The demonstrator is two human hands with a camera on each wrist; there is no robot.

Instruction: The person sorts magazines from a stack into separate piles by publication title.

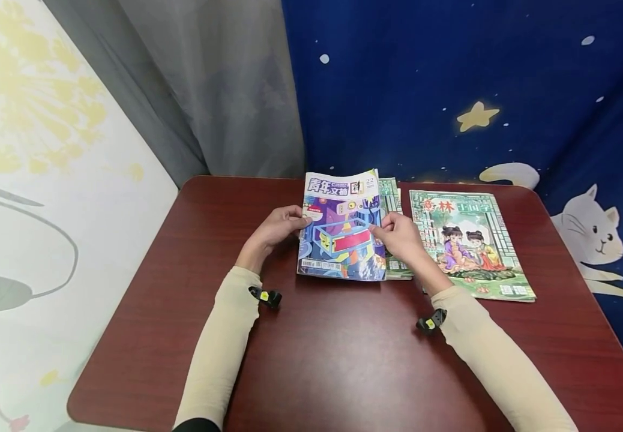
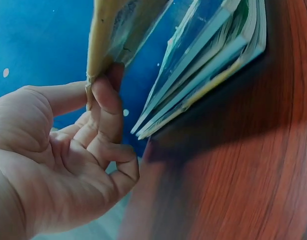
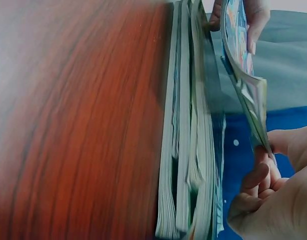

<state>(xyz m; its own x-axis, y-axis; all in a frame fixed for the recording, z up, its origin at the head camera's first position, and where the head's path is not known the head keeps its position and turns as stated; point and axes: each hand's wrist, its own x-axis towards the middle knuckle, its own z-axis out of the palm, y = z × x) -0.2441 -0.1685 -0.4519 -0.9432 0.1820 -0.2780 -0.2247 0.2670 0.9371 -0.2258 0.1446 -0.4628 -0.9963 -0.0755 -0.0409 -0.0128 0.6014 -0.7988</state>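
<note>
A purple-and-blue magazine (image 1: 344, 231) is held above a stack of magazines (image 1: 398, 270) on the table. My left hand (image 1: 279, 227) pinches its left edge between thumb and fingers. On the opposite edge, my right hand (image 1: 400, 236) pinches it the same way, thumb on the cover. In the left wrist view, a gap shows between the lifted magazine (image 2: 101, 40) and the stack (image 2: 208, 65) below. The right wrist view shows the stack's page edges (image 3: 186, 125) and the held magazine (image 3: 248, 95) apart from them. Most of the stack's top is hidden in the head view.
A green magazine (image 1: 479, 264) with two drawn figures on its cover lies right of the stack, near the right forearm. The dark red wooden table (image 1: 333, 360) meets a grey curtain (image 1: 236, 90) and a blue starry curtain (image 1: 398, 90) at its back edge.
</note>
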